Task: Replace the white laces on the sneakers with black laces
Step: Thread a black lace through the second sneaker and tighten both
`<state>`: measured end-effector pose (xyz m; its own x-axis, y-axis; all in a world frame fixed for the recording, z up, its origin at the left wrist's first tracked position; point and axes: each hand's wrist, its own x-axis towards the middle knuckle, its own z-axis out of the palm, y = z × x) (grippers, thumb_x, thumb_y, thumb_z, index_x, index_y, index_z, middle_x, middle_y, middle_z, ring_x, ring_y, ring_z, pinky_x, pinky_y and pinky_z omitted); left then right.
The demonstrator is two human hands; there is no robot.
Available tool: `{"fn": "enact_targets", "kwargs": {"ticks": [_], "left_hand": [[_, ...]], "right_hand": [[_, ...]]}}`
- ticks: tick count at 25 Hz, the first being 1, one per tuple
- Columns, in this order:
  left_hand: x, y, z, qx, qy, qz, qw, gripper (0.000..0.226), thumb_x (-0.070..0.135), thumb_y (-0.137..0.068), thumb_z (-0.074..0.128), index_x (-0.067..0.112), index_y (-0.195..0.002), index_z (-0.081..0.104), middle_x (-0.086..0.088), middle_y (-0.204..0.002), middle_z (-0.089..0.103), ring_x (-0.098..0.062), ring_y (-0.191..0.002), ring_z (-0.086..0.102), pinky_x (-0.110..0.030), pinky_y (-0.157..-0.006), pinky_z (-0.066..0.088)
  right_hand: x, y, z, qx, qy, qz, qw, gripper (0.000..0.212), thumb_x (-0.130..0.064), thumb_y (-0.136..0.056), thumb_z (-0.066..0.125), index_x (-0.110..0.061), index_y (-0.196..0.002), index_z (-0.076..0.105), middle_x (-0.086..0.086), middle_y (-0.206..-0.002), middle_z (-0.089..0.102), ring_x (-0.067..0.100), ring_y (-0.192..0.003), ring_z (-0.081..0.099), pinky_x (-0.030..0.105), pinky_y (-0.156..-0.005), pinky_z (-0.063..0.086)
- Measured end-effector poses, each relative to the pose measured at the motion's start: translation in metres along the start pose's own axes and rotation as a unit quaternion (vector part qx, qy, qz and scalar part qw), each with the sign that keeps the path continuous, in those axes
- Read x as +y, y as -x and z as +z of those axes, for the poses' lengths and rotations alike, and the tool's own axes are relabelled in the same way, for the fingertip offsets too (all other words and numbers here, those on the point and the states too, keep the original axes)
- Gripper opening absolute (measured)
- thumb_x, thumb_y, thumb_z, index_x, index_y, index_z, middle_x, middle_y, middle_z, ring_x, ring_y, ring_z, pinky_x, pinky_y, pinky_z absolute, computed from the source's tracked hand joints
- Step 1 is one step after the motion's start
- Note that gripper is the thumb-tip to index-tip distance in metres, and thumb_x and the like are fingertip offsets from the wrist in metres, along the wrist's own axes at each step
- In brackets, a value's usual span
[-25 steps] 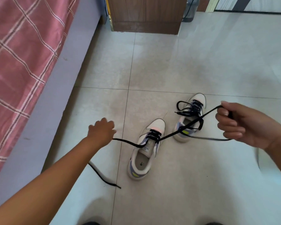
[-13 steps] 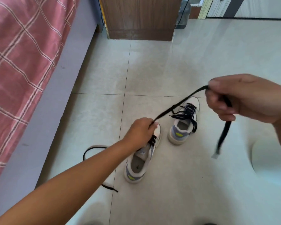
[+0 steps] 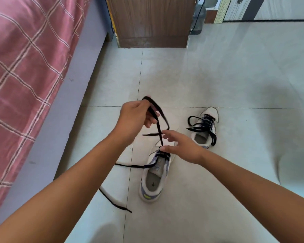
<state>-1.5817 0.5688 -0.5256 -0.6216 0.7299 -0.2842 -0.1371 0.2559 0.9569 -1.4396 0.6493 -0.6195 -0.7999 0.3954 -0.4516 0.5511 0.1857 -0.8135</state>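
Two white sneakers stand on the tiled floor. The near sneaker (image 3: 154, 183) is partly laced with a black lace (image 3: 159, 130). My left hand (image 3: 135, 118) holds a loop of that lace up above the shoe. My right hand (image 3: 181, 146) hovers over the shoe's front with fingers spread; its thumb touches the lace where it enters the eyelets. The lace's other end (image 3: 112, 200) trails on the floor to the left. The far sneaker (image 3: 206, 132) on the right carries loose black laces.
A bed with a pink checked cover (image 3: 25, 67) and a grey side panel (image 3: 74, 111) runs along the left. A brown wooden cabinet (image 3: 153, 21) stands at the back, with a water bottle (image 3: 198, 16) beside it. Pale floor tiles (image 3: 235, 85) spread to the right.
My right hand let go of the lace end and came down to the near sneaker. My left hand rose and now holds the lace in a loop.
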Motion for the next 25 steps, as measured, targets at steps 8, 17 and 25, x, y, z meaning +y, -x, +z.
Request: {"fn": "enact_targets", "kwargs": {"ticks": [8,17,25], "left_hand": [[-0.011,-0.048,-0.063,0.091,0.081,-0.063,0.991,0.035,0.018,-0.1,0.043,0.001,-0.076,0.061,-0.011,-0.068,0.062,-0.011,-0.042,0.052,-0.019,-0.043,0.039],[-0.051,-0.086,-0.111,0.188,0.187,-0.126,0.956,0.033,0.017,-0.102,0.038,0.005,-0.077,0.055,-0.007,-0.072,0.055,-0.004,-0.035,0.049,-0.013,-0.039,0.036],[-0.029,-0.06,-0.069,0.114,0.197,-0.075,0.971,0.029,0.015,-0.099,0.045,0.002,-0.077,0.059,-0.005,-0.055,0.061,-0.007,-0.04,0.05,-0.014,-0.042,0.038]], "right_hand": [[-0.013,0.013,-0.01,-0.009,-0.106,-0.052,0.993,0.021,-0.025,-0.092,0.058,-0.011,-0.085,0.071,0.004,-0.094,0.072,0.008,-0.093,0.064,0.015,-0.088,0.045],[0.072,0.053,-0.038,-0.045,-0.019,0.096,0.994,0.027,-0.026,-0.094,0.055,-0.013,-0.077,0.072,0.0,-0.089,0.074,0.007,-0.095,0.066,0.023,-0.096,0.043],[0.056,0.034,-0.039,-0.039,0.061,0.091,0.993,0.036,-0.047,-0.091,0.048,-0.021,-0.099,0.072,-0.005,-0.103,0.071,0.006,-0.101,0.063,0.021,-0.09,0.042]]}}
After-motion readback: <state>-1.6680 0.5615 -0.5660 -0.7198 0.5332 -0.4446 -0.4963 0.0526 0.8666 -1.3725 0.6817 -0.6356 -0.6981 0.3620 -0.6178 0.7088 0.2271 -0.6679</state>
